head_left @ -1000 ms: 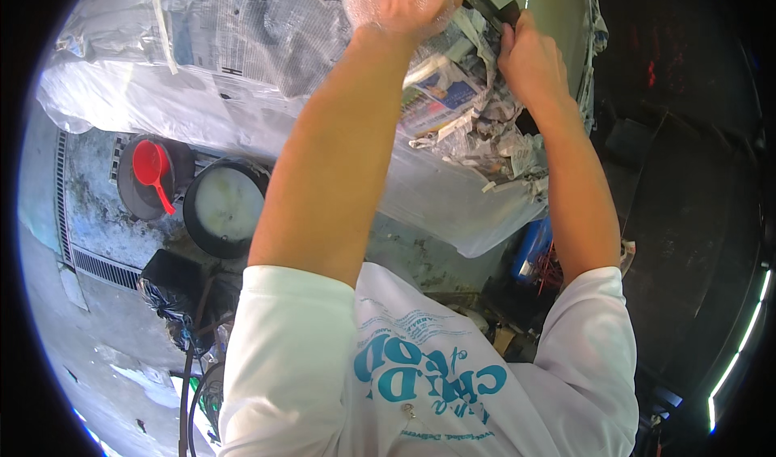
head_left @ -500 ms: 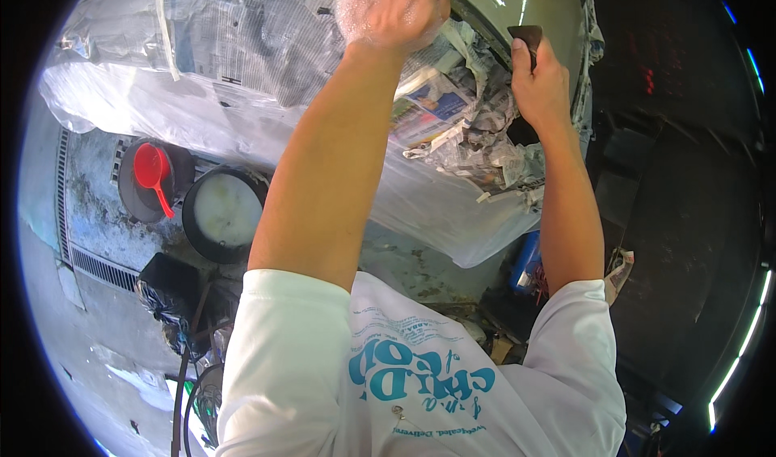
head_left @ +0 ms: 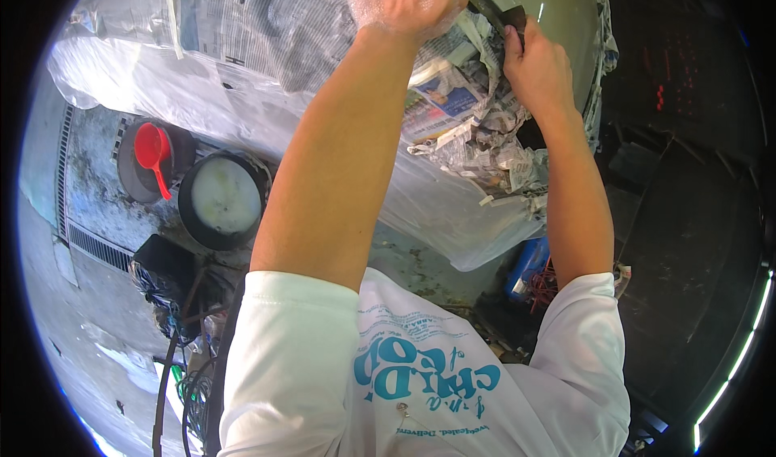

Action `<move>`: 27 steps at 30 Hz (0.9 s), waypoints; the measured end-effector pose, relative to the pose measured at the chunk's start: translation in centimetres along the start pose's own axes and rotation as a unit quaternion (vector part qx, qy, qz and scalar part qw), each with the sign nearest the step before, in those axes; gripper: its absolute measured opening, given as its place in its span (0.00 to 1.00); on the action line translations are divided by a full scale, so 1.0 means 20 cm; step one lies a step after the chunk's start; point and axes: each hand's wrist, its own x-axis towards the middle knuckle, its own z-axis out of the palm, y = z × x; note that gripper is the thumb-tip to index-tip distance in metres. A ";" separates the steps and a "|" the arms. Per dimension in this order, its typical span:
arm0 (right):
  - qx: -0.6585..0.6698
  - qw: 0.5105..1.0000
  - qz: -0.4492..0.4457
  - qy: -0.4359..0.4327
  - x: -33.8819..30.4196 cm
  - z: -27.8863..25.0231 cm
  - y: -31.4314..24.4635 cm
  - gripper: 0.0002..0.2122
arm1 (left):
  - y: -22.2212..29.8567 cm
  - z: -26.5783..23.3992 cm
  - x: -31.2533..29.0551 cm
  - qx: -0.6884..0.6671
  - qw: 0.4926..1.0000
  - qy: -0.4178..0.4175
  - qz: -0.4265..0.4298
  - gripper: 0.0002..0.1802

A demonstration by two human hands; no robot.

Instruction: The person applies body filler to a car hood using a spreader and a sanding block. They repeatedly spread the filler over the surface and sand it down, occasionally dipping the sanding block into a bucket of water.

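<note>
My left hand (head_left: pixel 411 0), wet with white suds, is at the top edge over the newspaper-masked car body. Its fingers are closed, and a sliver of something dark shows beside them, mostly out of view. My right hand (head_left: pixel 540 71) grips a small dark flat rectangular piece (head_left: pixel 514 18), thumb on its near face. That piece is at the edge of a shiny olive-beige panel (head_left: pixel 562 8), close to a dark trim strip. Crumpled newspaper (head_left: pixel 505 154) with tape hangs below my right hand. More newspaper (head_left: pixel 267 33) covers the surface to the left.
Clear plastic sheeting (head_left: pixel 234 113) drapes below the newspaper. On the floor at left are a black tub of cloudy water (head_left: pixel 220 202) and a red dipper (head_left: pixel 152 146) on another dark tub. A black bag (head_left: pixel 164 263) and cables (head_left: pixel 194 396) lie nearer. A floor drain (head_left: pixel 99 245) runs alongside.
My right hand has shifted slightly left and up, bringing the dark piece against the panel's edge by the trim. My sudsy left hand has moved a little up and right.
</note>
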 end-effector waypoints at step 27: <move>0.046 0.987 0.155 0.010 0.04 -0.02 -0.15 0.16 | -0.04 0.02 0.03 -0.058 0.998 -0.021 0.010 0.37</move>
